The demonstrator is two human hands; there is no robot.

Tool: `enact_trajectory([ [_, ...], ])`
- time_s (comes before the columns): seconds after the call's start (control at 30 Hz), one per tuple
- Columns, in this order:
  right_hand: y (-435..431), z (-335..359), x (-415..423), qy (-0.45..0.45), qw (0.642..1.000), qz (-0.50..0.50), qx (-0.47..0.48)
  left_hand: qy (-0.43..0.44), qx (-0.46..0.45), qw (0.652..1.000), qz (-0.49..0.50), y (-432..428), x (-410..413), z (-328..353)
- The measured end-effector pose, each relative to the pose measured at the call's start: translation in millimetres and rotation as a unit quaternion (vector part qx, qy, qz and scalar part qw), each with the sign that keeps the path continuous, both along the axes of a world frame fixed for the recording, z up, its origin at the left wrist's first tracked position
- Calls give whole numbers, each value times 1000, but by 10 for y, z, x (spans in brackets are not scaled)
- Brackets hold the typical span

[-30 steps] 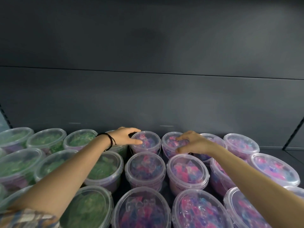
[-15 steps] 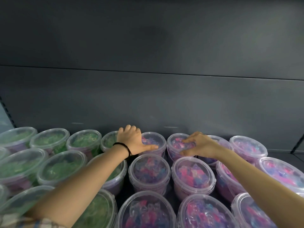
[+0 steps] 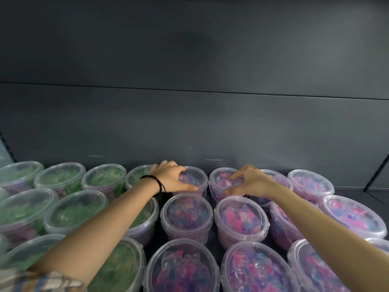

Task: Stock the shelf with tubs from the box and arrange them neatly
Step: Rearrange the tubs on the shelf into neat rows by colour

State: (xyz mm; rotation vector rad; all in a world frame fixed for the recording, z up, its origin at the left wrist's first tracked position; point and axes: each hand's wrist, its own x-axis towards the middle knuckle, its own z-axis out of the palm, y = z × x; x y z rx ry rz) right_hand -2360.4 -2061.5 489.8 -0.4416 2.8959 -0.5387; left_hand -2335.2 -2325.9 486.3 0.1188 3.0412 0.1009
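Clear lidded plastic tubs of pink-purple pieces (image 3: 192, 179) and (image 3: 223, 182) stand in the dark shelf's (image 3: 379, 194) back row, the left hand (image 3: 170, 179) and right hand (image 3: 250, 181) each clasping one's rim.

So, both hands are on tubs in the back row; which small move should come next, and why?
Probably press both tubs back toward the rear wall. The left hand cups the left pink tub and the right hand the right pink tub; a dark gap lies between them, so nudging them together would even the row.
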Motion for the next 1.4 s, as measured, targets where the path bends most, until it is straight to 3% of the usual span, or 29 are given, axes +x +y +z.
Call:
enact_trajectory([
  [0.23, -378, 119, 134, 89, 977, -65, 185, -18, 10, 1000, -3, -15, 64, 48],
  [0.37, -439, 129, 116, 70, 969, -68, 228, -5, 19, 1000, 0, -17, 110, 33],
  [0.5, -160, 279, 88, 18, 993, -57, 104, 22, 35, 999, -8, 80, 205, 49],
  [0.57, 131, 291, 18, 34, 996, -75, 41, 35, 57, 997, -29, 203, 262, 76],
  [0.67, 546, 264, -55, 51, 992, -104, 55, 37, 69, 993, -86, 480, 352, 114],
  [0.8, 820, 212, -20, -2, 989, -114, 95, -7, 37, 987, -156, 884, 480, 126],
  [0.9, 877, 128, 34, -24, 987, -97, 124, -26, 19, 985, -168, 1053, 512, 86],
  [1.17, 656, 140, 42, 27, 975, -125, 184, -50, 21, 986, -157, 1098, 547, 60],
  [1.27, 622, 137, -11, 8, 978, -129, 163, -63, 24, 986, -153, 1094, 549, 64],
  [1.4, 765, 218, -75, -43, 996, -40, 66, -63, 39, 985, -157, 1067, 527, 12],
])
